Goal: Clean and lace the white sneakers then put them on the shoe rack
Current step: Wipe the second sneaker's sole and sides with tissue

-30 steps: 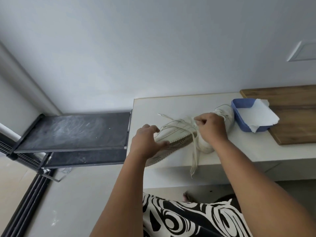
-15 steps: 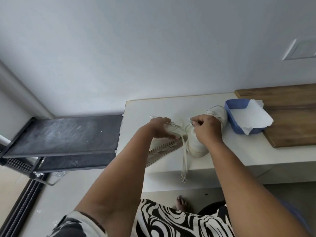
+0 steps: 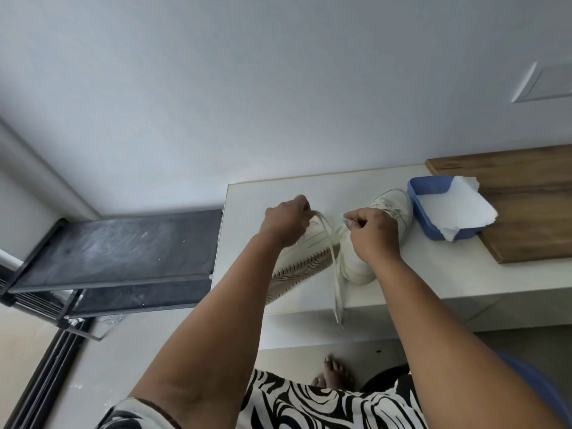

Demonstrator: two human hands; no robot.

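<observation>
Two white sneakers lie on the white table point(image 3: 309, 190). The left sneaker point(image 3: 297, 267) is tipped on its side with its ribbed sole facing me. The right sneaker point(image 3: 393, 205) stands upright beside the blue tub. My left hand point(image 3: 286, 219) grips a white lace point(image 3: 335, 274) above the tipped shoe. My right hand point(image 3: 373, 233) pinches another part of the lace over the upright shoe. Loose lace ends hang over the table's front edge. The black shoe rack point(image 3: 117, 246) stands to the left of the table.
A blue plastic tub point(image 3: 433, 227) holding white paper point(image 3: 458, 209) sits at the right of the sneakers, partly on a wooden board point(image 3: 526, 205). A bare foot point(image 3: 335, 373) and a patterned garment show below the table. A wall socket plate point(image 3: 548, 82) is at upper right.
My left hand has moved up and away from the sole of the tipped sneaker and now holds the lace higher. My right hand stays over the upright shoe.
</observation>
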